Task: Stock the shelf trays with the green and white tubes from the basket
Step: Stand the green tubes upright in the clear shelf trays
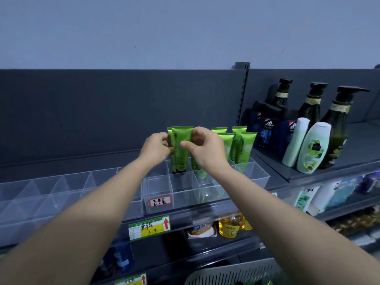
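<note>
Both my hands are up at the top shelf. My left hand (157, 148) and my right hand (203, 150) pinch the sides of an upright green tube (181, 155) marked Chamomile, cap down, above the clear divided tray (257, 177). A second green tube (169, 136) stands just behind it by my left fingers. Several more green tubes (244, 147) stand upright in the tray's right compartments. The grey slotted basket (232, 273) shows at the bottom edge, with bits of green in it.
Another clear divided tray (61, 190) runs along the shelf to the left. Dark pump bottles (337, 128), white lotion bottles (314, 149) and blue boxes (267, 132) stand on the shelf to the right. Yellow oil bottles (230, 226) and price labels sit below.
</note>
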Demonstrator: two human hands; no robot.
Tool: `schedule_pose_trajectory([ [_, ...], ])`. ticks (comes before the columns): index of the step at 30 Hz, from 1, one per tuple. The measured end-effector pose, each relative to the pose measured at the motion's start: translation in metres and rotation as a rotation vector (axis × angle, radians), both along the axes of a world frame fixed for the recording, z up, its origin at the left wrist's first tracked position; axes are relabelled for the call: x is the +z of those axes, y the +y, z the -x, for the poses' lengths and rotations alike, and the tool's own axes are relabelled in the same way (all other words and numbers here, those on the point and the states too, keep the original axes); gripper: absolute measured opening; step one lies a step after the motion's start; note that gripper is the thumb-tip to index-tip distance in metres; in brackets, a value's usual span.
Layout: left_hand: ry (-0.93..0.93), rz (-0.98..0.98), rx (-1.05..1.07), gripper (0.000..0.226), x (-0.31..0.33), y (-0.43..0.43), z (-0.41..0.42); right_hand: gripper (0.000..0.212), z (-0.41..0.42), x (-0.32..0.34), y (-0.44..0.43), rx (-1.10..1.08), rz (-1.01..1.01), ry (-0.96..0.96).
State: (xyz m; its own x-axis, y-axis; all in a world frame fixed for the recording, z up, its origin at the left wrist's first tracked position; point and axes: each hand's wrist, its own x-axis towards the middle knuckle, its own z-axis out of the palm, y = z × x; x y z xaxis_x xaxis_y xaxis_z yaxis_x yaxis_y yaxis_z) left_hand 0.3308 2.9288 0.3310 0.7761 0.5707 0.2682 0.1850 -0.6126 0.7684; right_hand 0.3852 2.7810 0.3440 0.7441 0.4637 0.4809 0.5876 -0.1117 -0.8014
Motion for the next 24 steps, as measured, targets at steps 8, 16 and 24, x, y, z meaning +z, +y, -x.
schedule_pose_trajectory([
  [8,-0.018,0.049,-0.034,0.013,-0.012,0.005,-0.005,0.013,0.000,-0.005,0.003,-0.025,0.068,-0.015],
  [16,-0.012,0.106,-0.041,0.017,-0.019,0.014,-0.004,0.014,-0.001,-0.011,0.006,-0.025,0.202,0.003],
  [24,-0.012,0.107,-0.041,0.023,-0.015,0.009,0.003,0.013,-0.002,-0.016,0.008,0.012,0.223,0.070],
])
